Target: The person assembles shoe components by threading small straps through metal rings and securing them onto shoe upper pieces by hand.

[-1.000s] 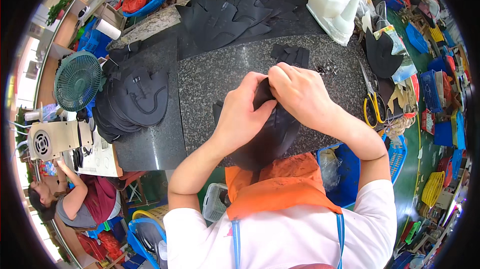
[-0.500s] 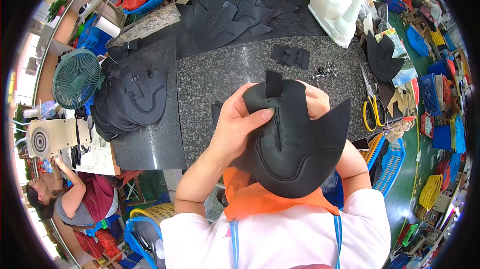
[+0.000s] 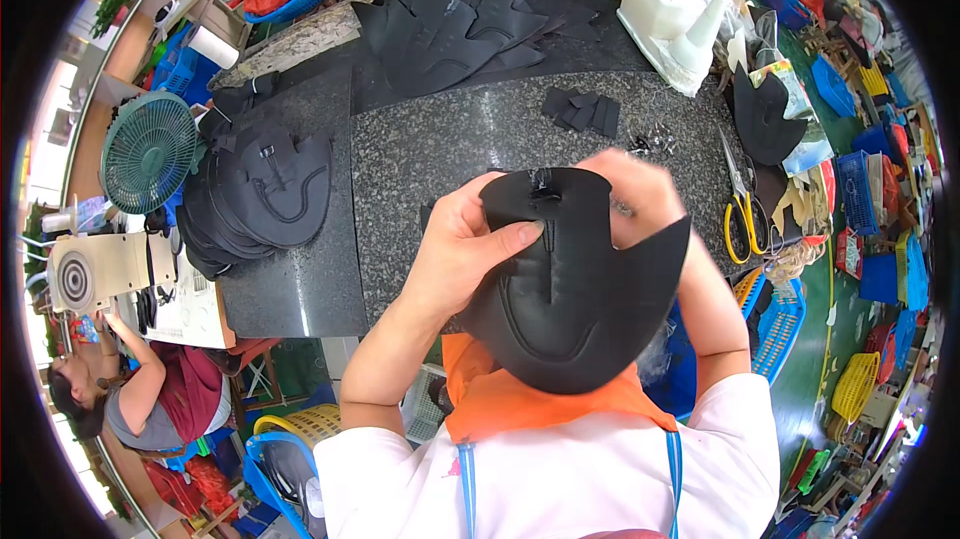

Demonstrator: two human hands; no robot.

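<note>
A black shoe upper (image 3: pixel 560 309), smooth, with a curved raised line and a narrow slit down its front, is held up before my chest. My left hand (image 3: pixel 465 254) grips its left edge, thumb on the front beside the slit and fingers behind. Near its top edge, a small dark piece with shiny glints (image 3: pixel 541 182) sits at a slot. My right hand (image 3: pixel 640 201) is at the upper's right side, fingers curled and partly blurred. A tiny shiny spot shows by its fingers, too small to name.
Black uppers lie stacked (image 3: pixel 265 189) at left and piled (image 3: pixel 450 29) at the back. Small black strips (image 3: pixel 582 112), metal bits (image 3: pixel 652 144) and yellow-handled scissors (image 3: pixel 741 209) lie on the speckled tabletop (image 3: pixel 430 159). A fan (image 3: pixel 152 152) and a person (image 3: pixel 150 394) are at left.
The black strip that stood above the upper's top edge no longer shows there; a glinting piece sits at the slot. My right hand has come up and out to the right.
</note>
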